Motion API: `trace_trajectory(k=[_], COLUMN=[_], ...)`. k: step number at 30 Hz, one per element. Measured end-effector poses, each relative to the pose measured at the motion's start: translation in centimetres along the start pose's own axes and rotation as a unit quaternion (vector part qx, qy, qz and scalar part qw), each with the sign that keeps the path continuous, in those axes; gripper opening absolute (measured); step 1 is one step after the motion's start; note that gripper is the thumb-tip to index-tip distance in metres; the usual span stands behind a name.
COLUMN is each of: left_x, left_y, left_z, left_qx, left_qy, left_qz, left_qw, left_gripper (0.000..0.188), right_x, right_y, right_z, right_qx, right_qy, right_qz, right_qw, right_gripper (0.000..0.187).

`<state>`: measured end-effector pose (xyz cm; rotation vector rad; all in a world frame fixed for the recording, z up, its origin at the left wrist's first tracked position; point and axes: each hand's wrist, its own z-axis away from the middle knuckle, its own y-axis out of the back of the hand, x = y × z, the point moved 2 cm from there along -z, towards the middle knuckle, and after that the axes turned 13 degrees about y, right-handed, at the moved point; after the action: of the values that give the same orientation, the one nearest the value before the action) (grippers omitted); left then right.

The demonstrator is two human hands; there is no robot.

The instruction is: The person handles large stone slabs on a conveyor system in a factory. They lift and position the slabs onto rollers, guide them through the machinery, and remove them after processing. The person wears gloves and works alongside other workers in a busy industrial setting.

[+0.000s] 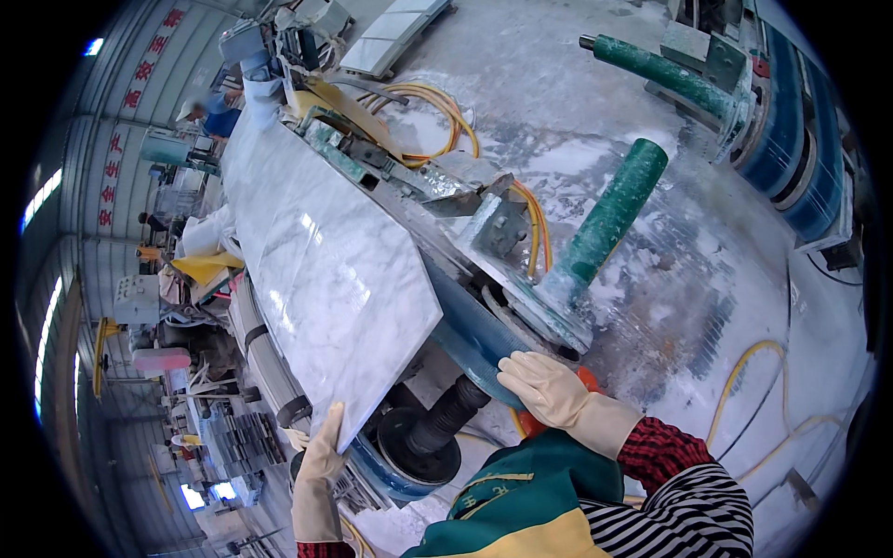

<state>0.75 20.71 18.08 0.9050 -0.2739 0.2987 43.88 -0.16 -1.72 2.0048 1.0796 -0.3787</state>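
Note:
A large polished white marble slab [326, 270] with grey veins slants across the machine before me. At its near corner my left hand [321, 458], in a cream rubber glove, grips the edge. The thumb side shows against the slab's face; the other fingers are partly hidden at its edge. My right hand [549, 389], in a matching glove, lies with fingers stretched out on the end of a wide blue belt [470, 349], apart from the slab. Below the slab's near edge sits a black ribbed post on a round base [433, 437].
A dusty green cylinder [609, 219] juts from the machine on the right. Another machine with blue belts [791, 139] stands at the far right. Yellow hoses [437, 98] coil on the wet, powdery floor. A person [219, 116] is beyond the slab's far end.

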Motion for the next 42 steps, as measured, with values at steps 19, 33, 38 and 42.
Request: trace_trajectory(k=[19,33,38,42], left_x=[5.7,-3.8,-13.7,-16.6], left_y=[-2.6,-5.2,-10.8,-14.2], left_z=[3.8,12.4,8.3,4.3], left_qx=[0.079,0.412,0.372,0.389], left_qy=[-0.092,-0.457,-0.421,-0.387], left_qz=[-0.209,-0.026,0.101,0.210], left_qw=[0.970,0.788,0.821,0.810], left_gripper=[0.078,0.026,0.024,0.020], right_x=[-10.3,-13.6,-14.0,-14.9], right_y=[-12.9,-13.9,-12.4,-11.9], right_z=[-14.8,-18.2,-19.9,-20.3], right_qx=[-0.084,0.057,0.067,0.095], right_qy=[-0.121,-0.375,-0.393,-0.429], right_qz=[-0.296,-0.407,-0.384,-0.329], right_qw=[0.944,0.831,0.833,0.836], right_gripper=[0.062,0.067,0.072,0.065])
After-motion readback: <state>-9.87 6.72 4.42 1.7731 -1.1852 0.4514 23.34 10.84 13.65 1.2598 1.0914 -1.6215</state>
